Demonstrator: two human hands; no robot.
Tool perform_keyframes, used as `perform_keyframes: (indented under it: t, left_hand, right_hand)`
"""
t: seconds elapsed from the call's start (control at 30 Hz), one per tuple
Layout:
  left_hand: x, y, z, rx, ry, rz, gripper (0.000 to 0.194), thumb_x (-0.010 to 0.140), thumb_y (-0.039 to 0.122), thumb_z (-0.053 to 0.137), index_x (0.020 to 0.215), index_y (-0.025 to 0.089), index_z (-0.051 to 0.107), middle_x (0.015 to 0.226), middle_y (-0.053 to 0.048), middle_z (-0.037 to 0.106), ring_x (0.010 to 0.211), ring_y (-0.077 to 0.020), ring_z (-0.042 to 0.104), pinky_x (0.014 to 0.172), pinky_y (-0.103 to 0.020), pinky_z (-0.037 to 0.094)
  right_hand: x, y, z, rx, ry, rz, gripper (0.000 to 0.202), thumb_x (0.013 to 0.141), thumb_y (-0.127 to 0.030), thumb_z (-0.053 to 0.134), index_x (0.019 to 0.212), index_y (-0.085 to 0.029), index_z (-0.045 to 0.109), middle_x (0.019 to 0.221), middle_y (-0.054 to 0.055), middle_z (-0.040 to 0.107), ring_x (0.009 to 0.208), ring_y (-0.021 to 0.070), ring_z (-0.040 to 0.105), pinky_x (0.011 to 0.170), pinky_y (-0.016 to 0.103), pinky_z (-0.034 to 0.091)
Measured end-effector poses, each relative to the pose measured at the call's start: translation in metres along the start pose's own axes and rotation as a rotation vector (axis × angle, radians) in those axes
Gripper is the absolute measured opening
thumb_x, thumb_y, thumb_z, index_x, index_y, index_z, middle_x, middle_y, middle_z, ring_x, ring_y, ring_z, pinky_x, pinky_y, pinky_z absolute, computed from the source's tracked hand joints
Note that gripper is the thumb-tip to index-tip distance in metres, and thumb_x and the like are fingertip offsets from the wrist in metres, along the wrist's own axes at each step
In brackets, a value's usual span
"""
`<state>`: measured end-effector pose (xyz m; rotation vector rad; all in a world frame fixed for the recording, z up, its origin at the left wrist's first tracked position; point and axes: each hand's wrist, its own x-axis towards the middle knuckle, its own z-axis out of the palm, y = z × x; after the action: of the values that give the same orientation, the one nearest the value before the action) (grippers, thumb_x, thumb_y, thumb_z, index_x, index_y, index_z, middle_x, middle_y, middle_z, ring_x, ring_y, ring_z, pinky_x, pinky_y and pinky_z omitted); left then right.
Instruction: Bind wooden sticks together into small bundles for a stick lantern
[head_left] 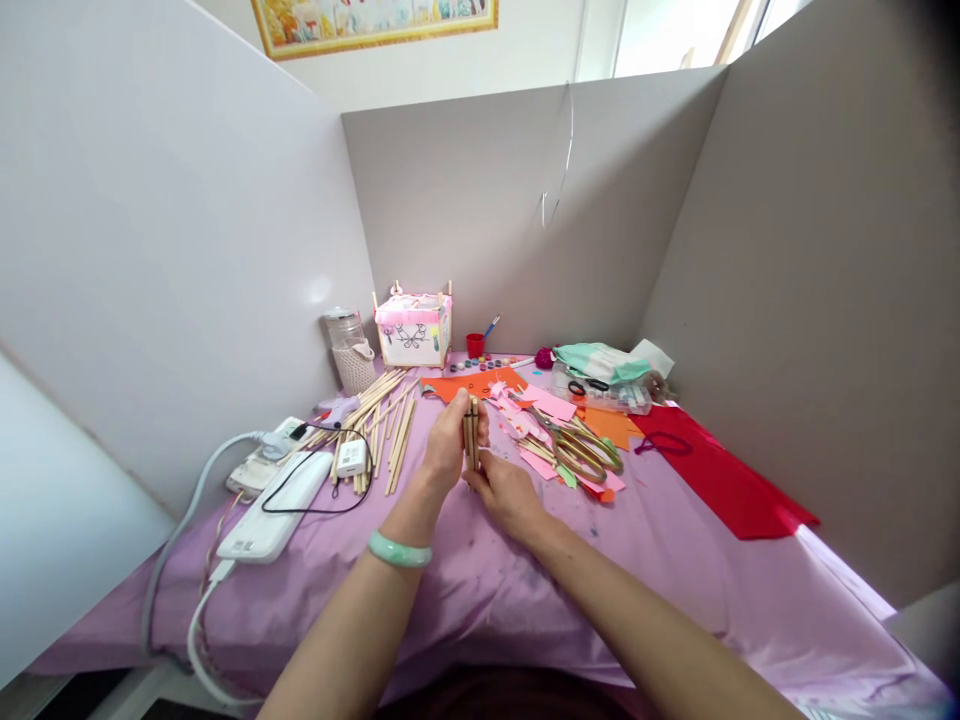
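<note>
Over the middle of the purple cloth, a small bundle of short wooden sticks [471, 435] stands upright between my hands, with dark marks near its top. My left hand [448, 437] is closed round its upper left side, a green bangle on the wrist. Lower down, my right hand [506, 488] grips the bundle's bottom end with thumb and fingers. Part of the sticks is hidden by the fingers. Loose wooden sticks [401, 445] lie left of my hands. Large gold-handled scissors [581, 450] rest on paper scraps at the right.
A white power strip [274, 510] with cables and a charger [352, 459] lies at the left. Behind stand a glass jar [349, 350], a decorated paper lantern box [412, 330] and a red cup [475, 346]. Red cloth [720, 480] lies right. Grey panels [510, 210] enclose the table.
</note>
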<state>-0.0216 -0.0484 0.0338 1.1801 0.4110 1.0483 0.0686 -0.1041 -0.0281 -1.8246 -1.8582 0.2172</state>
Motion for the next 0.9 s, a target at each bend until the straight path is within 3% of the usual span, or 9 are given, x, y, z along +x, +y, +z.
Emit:
perform_keyframes:
  t: [0.3,0.5,0.67,0.9]
  left_hand:
    - [0.003,-0.005,0.000,-0.049,0.038,0.043,0.048,0.081,0.060,0.043,0.069,0.015,0.054,0.045,0.004,0.041,0.040,-0.0081,0.039,0.044,-0.022,0.035]
    - [0.002,0.000,0.001,0.009,0.063,0.031,0.043,0.080,0.056,0.049,0.066,0.015,0.053,0.049,0.002,0.048,0.043,-0.0094,0.045,0.046,-0.023,0.039]
    - [0.002,0.003,0.000,0.029,0.048,-0.009,0.044,0.080,0.057,0.046,0.066,0.016,0.051,0.050,0.001,0.052,0.043,-0.0109,0.049,0.044,-0.023,0.039]
    - [0.004,-0.004,-0.002,0.040,-0.005,0.046,0.045,0.082,0.058,0.044,0.065,0.017,0.049,0.049,0.001,0.050,0.043,-0.0102,0.047,0.047,-0.023,0.039]
  right_hand:
    - [0.000,-0.008,0.001,-0.192,0.000,0.009,0.030,0.093,-0.036,0.041,0.107,-0.014,0.055,0.090,0.011,0.069,0.081,0.0225,0.065,0.067,0.029,0.039]
    - [-0.004,-0.002,-0.002,-0.054,0.032,-0.092,0.027,0.095,-0.029,0.032,0.100,-0.018,0.056,0.091,0.007,0.069,0.085,0.0189,0.063,0.067,0.026,0.038]
    - [0.000,0.007,-0.005,0.062,0.030,-0.110,0.025,0.093,-0.027,0.038,0.095,-0.018,0.062,0.090,0.005,0.068,0.083,0.0164,0.062,0.071,0.024,0.038]
    - [0.009,0.020,-0.006,0.171,0.038,-0.203,0.030,0.094,-0.028,0.039,0.086,-0.017,0.066,0.084,0.004,0.066,0.080,0.0145,0.058,0.073,0.023,0.039]
